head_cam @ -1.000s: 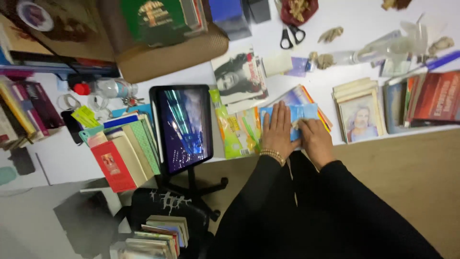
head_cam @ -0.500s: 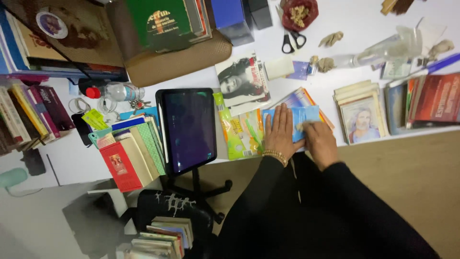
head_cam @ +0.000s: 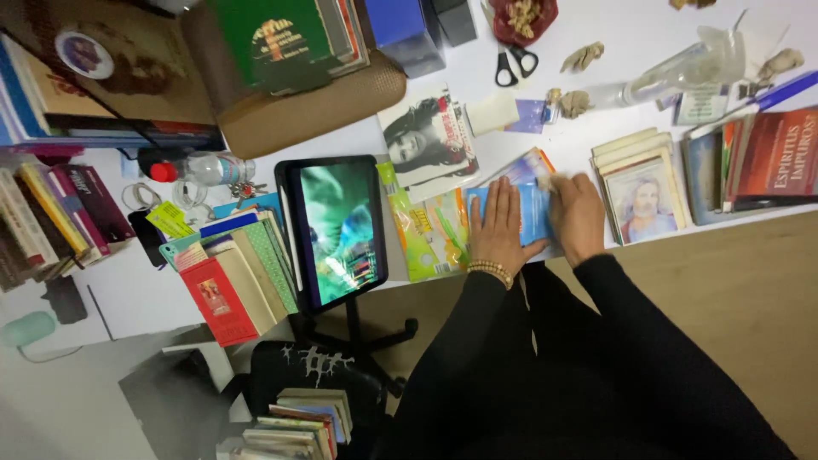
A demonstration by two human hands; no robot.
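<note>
Hands on the blue book right of the tablet — left hand flat and open, right hand rubbing its corner (grasp unclear).

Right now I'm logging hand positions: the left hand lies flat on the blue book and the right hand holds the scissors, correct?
Not quite. The head view shows the scissors lying untouched up the table. The right hand rubs a small pale wad on the blue book; the left hand lies flat on it.
</note>
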